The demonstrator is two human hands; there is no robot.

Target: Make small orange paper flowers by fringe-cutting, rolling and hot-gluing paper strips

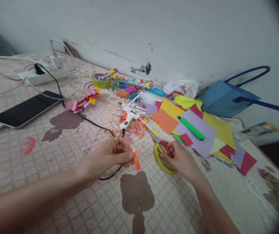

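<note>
Between its thumb and fingers, my left hand pinches a small orange tassel, whose strands hang down. My right hand is closed on the red handle of the scissors, which have one yellow handle and one red. The scissor blades point away toward a white glue gun. That gun stands among colourful paper shreds, just beyond my hands. Right of it, coloured sheets lie in an overlapping pile with a green marker on top.
At the left are a black-screened tablet and a white power strip with cables. A black cord crosses the patterned cloth. Green tape, flower-covered sticks and a blue bag lie farther back, near the wall.
</note>
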